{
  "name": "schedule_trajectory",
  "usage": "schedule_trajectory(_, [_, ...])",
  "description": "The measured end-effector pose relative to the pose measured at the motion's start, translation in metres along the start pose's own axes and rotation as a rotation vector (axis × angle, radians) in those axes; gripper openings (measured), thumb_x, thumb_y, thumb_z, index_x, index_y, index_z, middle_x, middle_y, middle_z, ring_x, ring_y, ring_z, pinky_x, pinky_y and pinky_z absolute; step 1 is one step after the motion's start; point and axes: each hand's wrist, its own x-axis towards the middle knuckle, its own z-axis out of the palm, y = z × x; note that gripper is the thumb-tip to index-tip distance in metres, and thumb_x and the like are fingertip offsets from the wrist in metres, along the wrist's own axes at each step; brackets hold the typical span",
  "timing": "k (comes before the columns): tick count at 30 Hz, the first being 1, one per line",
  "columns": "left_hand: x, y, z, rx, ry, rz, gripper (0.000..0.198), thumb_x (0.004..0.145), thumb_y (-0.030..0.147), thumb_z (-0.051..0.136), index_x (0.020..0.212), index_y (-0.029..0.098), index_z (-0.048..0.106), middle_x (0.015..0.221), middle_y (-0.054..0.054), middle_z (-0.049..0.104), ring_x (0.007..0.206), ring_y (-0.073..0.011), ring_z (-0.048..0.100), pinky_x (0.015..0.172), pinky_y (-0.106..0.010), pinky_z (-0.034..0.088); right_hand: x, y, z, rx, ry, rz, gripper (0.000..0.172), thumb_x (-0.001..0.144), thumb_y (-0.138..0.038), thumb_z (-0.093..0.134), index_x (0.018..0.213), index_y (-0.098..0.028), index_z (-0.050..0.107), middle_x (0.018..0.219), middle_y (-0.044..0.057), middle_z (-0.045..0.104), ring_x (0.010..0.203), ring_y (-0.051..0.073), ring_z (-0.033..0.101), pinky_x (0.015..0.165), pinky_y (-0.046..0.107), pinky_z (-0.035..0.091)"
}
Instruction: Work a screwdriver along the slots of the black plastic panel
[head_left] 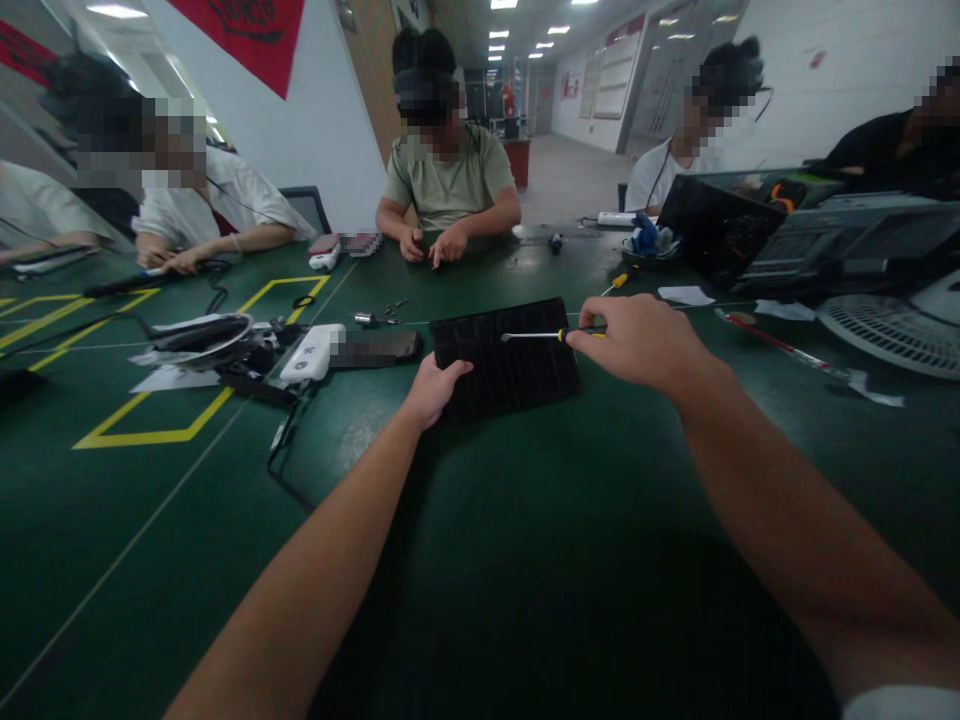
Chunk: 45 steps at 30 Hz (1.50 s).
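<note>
Screwdriver lying crosswise over black panel, tip pointing to nine o'clock, right hand clamped on its handle, left hand gripping panel's seven o'clock corner, phone and white box at nine o'clock.

The black panel is a flat, dark rectangle with a ribbed face, lying level on the green table. The screwdriver, slim metal shaft with yellow-and-black handle, is held horizontal over the panel's far half, tip pointing left.
</note>
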Motion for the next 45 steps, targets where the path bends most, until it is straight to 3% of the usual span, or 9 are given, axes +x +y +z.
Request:
schedule_trajectory(7, [-0.0009,0.0024,-0.0001,0.009,-0.004,-0.007,0.041,0.064,0.032,0.087,0.101,0.021,0.074,0.101,-0.007,0.083,0.109,-0.0356,0.081,0.107,-0.055,0.066,0.0013,0.0018,0.0018,-0.012,-0.010,0.005,0.027,0.091,-0.044,0.073,0.110,-0.025,0.077,0.103,0.013,0.081,0.090,0.032,0.071,0.068,0.039,0.037])
schedule_trajectory(17, [0.0016,-0.0024,-0.0019,0.008,-0.009,-0.003,0.041,0.064,0.034,0.087,0.101,0.020,0.075,0.099,-0.007,0.082,0.104,-0.0334,0.081,0.101,-0.051,0.066,-0.0001,0.0032,-0.0007,-0.009,-0.011,-0.011,0.023,0.091,-0.042,0.071,0.106,-0.025,0.075,0.099,0.012,0.079,0.087,0.031,0.067,0.068,0.040,0.035])
schedule_trajectory(38, [0.0015,-0.0019,-0.0020,0.002,-0.014,0.002,0.044,0.063,0.035,0.088,0.102,0.020,0.074,0.099,-0.006,0.082,0.103,-0.0320,0.080,0.103,-0.050,0.065,-0.0006,0.0016,-0.0035,-0.002,-0.004,-0.037,0.033,0.096,-0.049,0.070,0.104,-0.022,0.088,0.101,0.015,0.083,0.093,0.033,0.072,0.076,0.043,0.048])
schedule_trajectory(45, [-0.0015,0.0025,-0.0003,0.010,0.003,-0.016,0.043,0.063,0.033,0.088,0.102,0.020,0.074,0.099,-0.006,0.081,0.104,-0.0330,0.081,0.104,-0.053,0.065,-0.0021,0.0002,-0.0039,-0.019,0.006,-0.046,0.036,0.099,-0.052,0.068,0.109,-0.022,0.086,0.102,0.016,0.083,0.093,0.035,0.073,0.074,0.043,0.046])
